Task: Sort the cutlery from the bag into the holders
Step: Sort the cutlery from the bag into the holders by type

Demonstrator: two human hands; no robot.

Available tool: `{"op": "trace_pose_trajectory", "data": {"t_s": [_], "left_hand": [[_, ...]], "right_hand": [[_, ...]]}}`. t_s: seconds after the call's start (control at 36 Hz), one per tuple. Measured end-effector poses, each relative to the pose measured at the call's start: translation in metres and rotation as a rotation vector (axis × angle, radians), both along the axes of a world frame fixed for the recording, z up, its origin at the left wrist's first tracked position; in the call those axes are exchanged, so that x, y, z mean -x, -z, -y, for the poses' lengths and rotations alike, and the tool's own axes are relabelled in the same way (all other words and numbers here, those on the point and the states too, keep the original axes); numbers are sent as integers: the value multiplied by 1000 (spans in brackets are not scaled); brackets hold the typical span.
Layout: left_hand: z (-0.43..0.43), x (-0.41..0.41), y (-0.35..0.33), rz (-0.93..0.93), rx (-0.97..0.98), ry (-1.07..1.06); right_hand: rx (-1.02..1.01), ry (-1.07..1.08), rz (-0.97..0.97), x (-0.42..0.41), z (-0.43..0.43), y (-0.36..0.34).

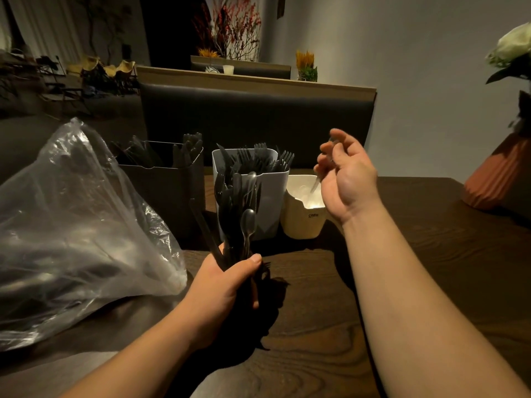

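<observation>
My left hand (227,285) grips a bundle of black plastic cutlery (238,214), held upright in front of the holders. My right hand (347,173) is raised over the cream holder (301,222), its fingers pinched on a clear plastic utensil (314,185) whose lower end dips into that holder. The white holder (267,202) in the middle is full of black forks. The black holder (166,193) on the left has black knives standing in it. A clear plastic bag (74,225) with more dark cutlery inside lies at the left.
The holders stand in a row on a dark wooden table (431,268). A terracotta vase (494,179) with a white flower stands at the right edge. A dark padded bench back (258,116) rises behind the table.
</observation>
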State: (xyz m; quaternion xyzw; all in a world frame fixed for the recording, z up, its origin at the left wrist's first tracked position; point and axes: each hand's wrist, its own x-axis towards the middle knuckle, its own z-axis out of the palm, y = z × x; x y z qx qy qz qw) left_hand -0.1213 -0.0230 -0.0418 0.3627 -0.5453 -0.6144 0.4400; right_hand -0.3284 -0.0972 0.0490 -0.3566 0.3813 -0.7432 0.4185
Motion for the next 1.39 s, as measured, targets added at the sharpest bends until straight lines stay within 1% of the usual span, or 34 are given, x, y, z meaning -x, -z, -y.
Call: {"op": "trace_pose_trajectory", "data": {"t_s": [0.19,0.33,0.44,0.53,0.61,0.69,0.78,0.83,0.89,0.94,1.0,1.06,1.08,1.14,1.19,1.22,1.28,1.39], "left_hand": [[3,0,1,-10,-1,6],[4,-1,2,-2,12,24],[3,-1,1,-16,19,13],[2,-1,2,-49,-3,4],[2,-1,2,-56,-22,-4],[2,-2,2,-70,-41,-11],[2,-2,1,-77,-50,-15],[1,-3,0,-71,-53,-12],[1,-3,-1,-66,-53,-19],[2,-3,-1,-68,-49,-30],[2,-3,-1,-60,-46,-49],[3,-3,0,-50,-42,-91],[4,-2,1,-42,-37,-121],[6,0,4,-10,-6,-200],[9,1,8,21,38,-266],[9,1,9,22,54,-289],[9,1,9,-7,77,-325],[8,1,8,-52,91,-339]], "right_hand": [[-148,-7,-141,-9,11,16],[-300,-15,-370,-14,15,21],[-348,55,-713,-11,16,20],[-360,91,-883,-6,15,18],[-350,147,-1119,-1,15,16],[-373,188,-1273,3,19,16],[-439,222,-1476,9,27,22],[-499,259,-1566,10,33,24],[-558,294,-1599,11,36,22],[-556,277,-1622,12,35,16],[-510,228,-1625,12,25,2],[-371,163,-1632,8,6,-20],[-292,104,-1591,3,-7,-33],[-175,-70,-1438,-13,-33,-56],[-141,-288,-1303,-34,-53,-69],[-154,-367,-1287,-44,-58,-70],[-202,-424,-1352,-62,-61,-64],[-232,-344,-1498,-83,-56,-47]]}}
